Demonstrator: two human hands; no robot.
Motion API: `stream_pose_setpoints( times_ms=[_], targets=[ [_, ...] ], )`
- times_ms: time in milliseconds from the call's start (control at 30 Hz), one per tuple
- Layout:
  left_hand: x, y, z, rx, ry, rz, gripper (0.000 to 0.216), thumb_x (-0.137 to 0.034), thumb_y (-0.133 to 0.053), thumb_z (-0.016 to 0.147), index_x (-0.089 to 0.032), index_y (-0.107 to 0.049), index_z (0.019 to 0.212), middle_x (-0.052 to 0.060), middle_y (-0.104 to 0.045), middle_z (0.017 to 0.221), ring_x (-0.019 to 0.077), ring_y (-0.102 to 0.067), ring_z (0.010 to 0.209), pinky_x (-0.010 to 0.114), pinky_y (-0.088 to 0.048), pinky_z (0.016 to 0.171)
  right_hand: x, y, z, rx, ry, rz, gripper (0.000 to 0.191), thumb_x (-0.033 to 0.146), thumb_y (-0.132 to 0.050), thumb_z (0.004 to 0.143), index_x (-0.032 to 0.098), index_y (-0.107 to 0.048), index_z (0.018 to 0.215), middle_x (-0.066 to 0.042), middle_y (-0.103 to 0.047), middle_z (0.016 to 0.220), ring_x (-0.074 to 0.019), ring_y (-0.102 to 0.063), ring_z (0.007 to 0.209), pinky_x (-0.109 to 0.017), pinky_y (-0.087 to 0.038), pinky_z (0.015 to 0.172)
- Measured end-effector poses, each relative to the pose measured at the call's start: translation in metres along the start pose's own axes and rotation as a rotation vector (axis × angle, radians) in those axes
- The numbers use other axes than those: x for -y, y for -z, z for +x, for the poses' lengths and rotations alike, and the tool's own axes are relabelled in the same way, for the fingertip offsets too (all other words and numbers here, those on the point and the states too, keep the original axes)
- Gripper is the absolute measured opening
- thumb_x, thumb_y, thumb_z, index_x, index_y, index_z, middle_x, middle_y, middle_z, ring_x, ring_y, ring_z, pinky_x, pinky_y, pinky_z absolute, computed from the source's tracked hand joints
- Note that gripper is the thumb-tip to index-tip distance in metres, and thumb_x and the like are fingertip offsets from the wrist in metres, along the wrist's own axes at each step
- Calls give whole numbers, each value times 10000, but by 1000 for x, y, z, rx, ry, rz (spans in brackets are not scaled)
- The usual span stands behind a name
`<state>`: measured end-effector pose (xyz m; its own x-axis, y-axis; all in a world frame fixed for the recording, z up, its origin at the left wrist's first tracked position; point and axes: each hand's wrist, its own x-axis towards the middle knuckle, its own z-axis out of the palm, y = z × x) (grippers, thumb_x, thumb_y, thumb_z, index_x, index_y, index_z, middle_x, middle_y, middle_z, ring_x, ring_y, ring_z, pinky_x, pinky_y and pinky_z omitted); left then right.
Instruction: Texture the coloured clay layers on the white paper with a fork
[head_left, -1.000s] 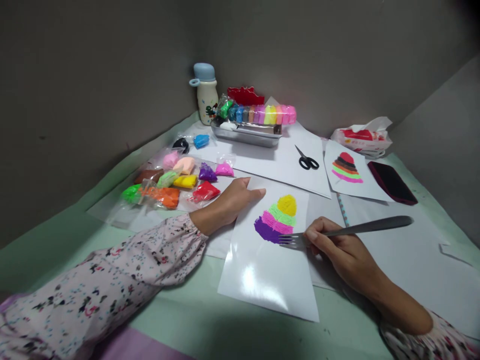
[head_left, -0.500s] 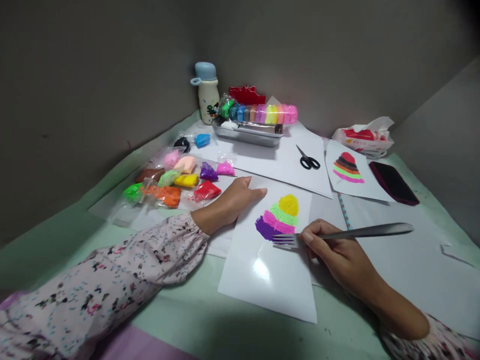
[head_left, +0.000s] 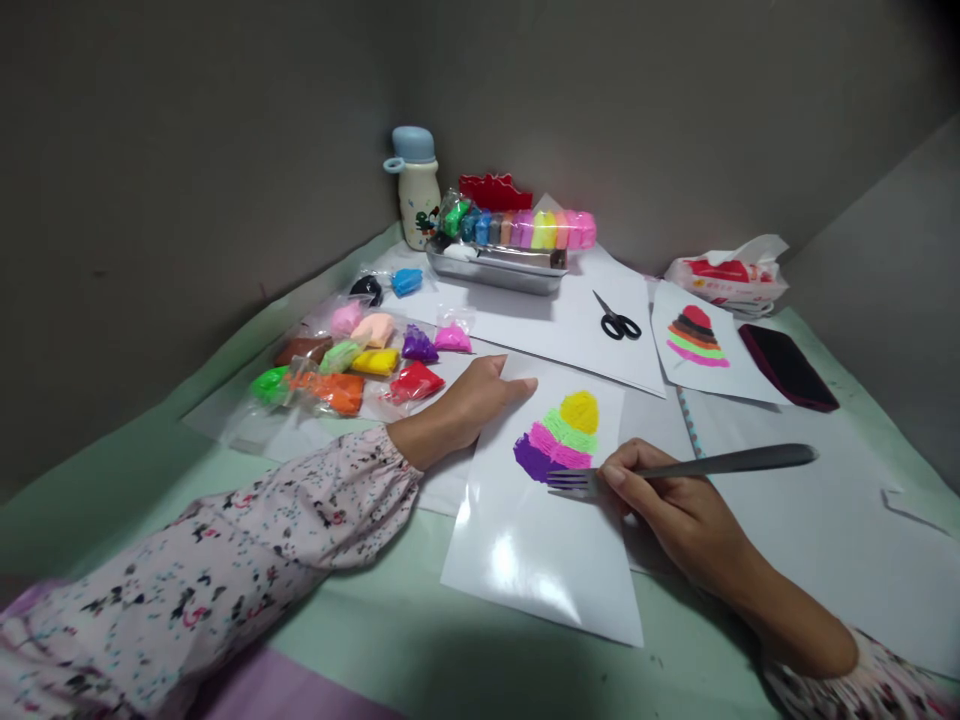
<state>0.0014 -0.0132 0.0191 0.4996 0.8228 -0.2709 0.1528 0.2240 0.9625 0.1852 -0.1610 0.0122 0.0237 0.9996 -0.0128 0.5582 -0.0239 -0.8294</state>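
Note:
My right hand (head_left: pixel 667 500) is closed round a metal fork (head_left: pixel 697 465). Its tines lie at the lower right edge of a striped clay shape (head_left: pixel 559 435) in purple, pink, green and yellow. That shape is spread on a glossy white sheet (head_left: pixel 540 550) in front of me. My left hand (head_left: pixel 469 400) lies flat with fingers stretched out on the sheet's upper left corner, holding nothing.
Several small bags of coloured clay (head_left: pixel 352 355) lie at the left. A steel tray (head_left: pixel 499 268) with a row of clay packs, a bottle (head_left: pixel 418 200), black scissors (head_left: pixel 616 320), a second clay picture (head_left: pixel 696 338), a tissue pack (head_left: pixel 726 278) and a dark case (head_left: pixel 786 365) sit farther back.
The fork has slid a little to the left along the lower edge of the clay shape. My left hand has stayed on the sheet.

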Motion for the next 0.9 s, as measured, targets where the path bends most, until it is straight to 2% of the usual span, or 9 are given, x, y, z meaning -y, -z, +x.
stream_pose_setpoints(
  times_ms=[400, 700, 900],
  targets=[
    [-2, -1, -1, -31, -5, 29, 305, -308, -697, 721, -156, -588, 962, 75, -654, 736, 245, -624, 786, 303, -470, 613, -4, 10, -3, -16, -60, 31, 260, 314, -446, 932, 212, -527, 707, 10, -488, 659, -142, -477, 624, -255, -399, 575],
    [2, 1, 3, 14, -66, 57, 242, -344, -646, 751, -168, -566, 895, 67, -640, 812, 185, -589, 682, 286, -440, 559, -11, 17, -3, -65, -29, 8, 279, 293, -470, 912, 220, -505, 645, 7, -487, 643, -150, -483, 623, -254, -401, 555],
    [3, 0, 3, -20, -79, 71, 230, -348, -652, 752, -171, -563, 870, 56, -633, 812, 175, -579, 715, 266, -442, 573, -4, 13, -3, -132, -33, 53, 260, 321, -469, 926, 214, -532, 697, 16, -496, 648, -129, -452, 576, -259, -367, 545]
  ],
)
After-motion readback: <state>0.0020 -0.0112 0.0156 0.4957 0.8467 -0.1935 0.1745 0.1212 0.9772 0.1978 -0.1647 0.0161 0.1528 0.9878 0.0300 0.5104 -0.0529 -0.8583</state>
